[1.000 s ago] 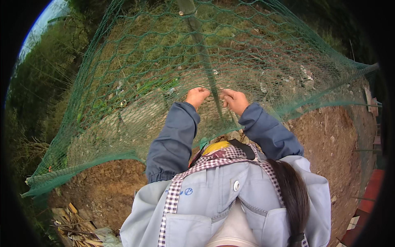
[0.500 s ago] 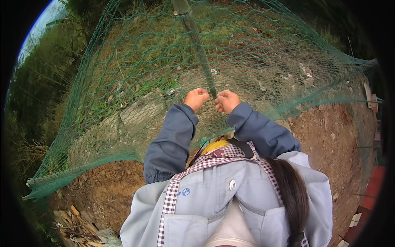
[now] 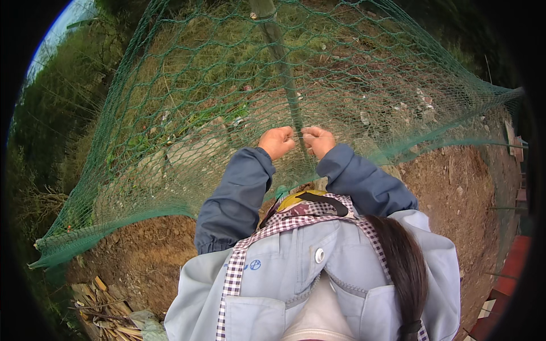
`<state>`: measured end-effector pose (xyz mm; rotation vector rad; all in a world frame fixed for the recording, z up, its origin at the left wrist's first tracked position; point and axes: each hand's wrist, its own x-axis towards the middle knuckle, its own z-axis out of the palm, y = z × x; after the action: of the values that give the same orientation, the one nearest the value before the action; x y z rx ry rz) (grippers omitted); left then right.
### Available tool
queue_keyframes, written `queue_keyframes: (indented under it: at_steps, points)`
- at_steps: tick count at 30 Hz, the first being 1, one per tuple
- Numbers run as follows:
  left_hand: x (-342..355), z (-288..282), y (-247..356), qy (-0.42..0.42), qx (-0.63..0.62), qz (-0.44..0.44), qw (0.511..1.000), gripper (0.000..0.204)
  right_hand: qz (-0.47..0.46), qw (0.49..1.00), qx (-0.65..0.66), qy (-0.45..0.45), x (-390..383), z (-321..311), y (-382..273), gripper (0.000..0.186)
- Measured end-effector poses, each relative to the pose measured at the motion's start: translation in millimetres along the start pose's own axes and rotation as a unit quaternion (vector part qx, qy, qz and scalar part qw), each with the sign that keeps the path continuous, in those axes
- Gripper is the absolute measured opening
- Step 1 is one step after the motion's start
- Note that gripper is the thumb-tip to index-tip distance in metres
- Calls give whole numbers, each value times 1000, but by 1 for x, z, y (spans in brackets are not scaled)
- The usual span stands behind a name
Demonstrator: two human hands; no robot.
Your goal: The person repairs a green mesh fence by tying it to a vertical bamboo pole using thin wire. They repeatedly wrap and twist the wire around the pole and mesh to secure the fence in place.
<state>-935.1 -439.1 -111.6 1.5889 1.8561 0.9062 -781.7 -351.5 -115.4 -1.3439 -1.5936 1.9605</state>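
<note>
**Fine finger work at the green net (image 3: 187,102)**

Head view: the left hand (image 3: 277,142) and right hand (image 3: 319,141) make 2 narrow pinches beside the pole (image 3: 280,54), the net spreading to both sides; whether they grip a strand, I cannot tell. Small fingertip moves probably suit best. Elbows likely have more room outward, beyond the net's lower edge (image 3: 136,217), over brown soil (image 3: 449,187).

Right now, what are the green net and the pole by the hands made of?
The green net looks like dull plastic cord: thin, evenly coloured strands in an open mesh. The pole could be bamboo or wood, greyish-green, with a joint-like ring near the picture's upper edge; I can't be sure.
</note>
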Motion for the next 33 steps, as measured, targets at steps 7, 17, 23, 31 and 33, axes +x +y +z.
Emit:
queue_keyframes:
  at_steps: [7, 17, 23, 31, 33]
  points:
    - [-5, 3, 5, -90, -38, -30, 995, 12, -76, 997, 2, -3, 13, -5, -10, 16]
    - [-19, 4, 28, -103, -29, -9, 994, 12, -64, 997, 38, -25, 4, 2, 13, 13]
    - [-32, 5, 39, -98, -20, -1, 995, 11, 1, 995, 72, -76, 24, -1, -8, 14]
    - [-31, 23, 48, -66, -21, 19, 997, 12, 87, 980, 136, -115, 21, -6, -15, 16]
    - [-30, 30, 49, -60, 11, 18, 998, 13, 120, 969, 165, -142, 21, -10, -18, 16]
